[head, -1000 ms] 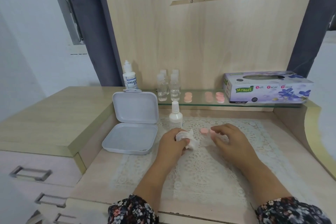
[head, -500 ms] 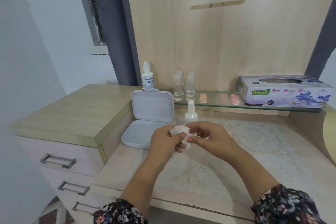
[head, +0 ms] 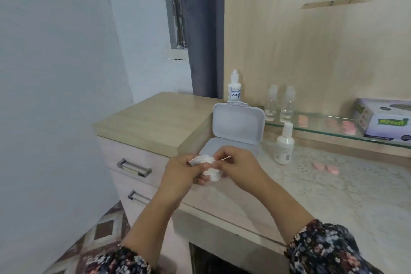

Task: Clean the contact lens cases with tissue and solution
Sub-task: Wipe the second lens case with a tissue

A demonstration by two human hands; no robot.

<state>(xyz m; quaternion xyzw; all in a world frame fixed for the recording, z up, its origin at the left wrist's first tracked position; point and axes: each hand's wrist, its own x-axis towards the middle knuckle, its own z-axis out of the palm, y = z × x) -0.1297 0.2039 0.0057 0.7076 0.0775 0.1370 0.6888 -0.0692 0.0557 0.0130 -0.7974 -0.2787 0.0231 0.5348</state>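
The left hand [head: 181, 171] grips a crumpled white tissue [head: 208, 168], fingers curled round it. Touching it, the right hand [head: 239, 167] pinches something small and pale against the tissue; what it is I cannot tell. Behind both hands an open white box [head: 238, 128] stands. Right of the right hand stands a solution bottle [head: 284, 145], then pink lens cases [head: 325, 168] on the lace mat [head: 347, 189].

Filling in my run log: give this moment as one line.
step: wiping case | left hand: holds tissue | right hand: pinches pink case at tissue | solution bottle: upright, untouched
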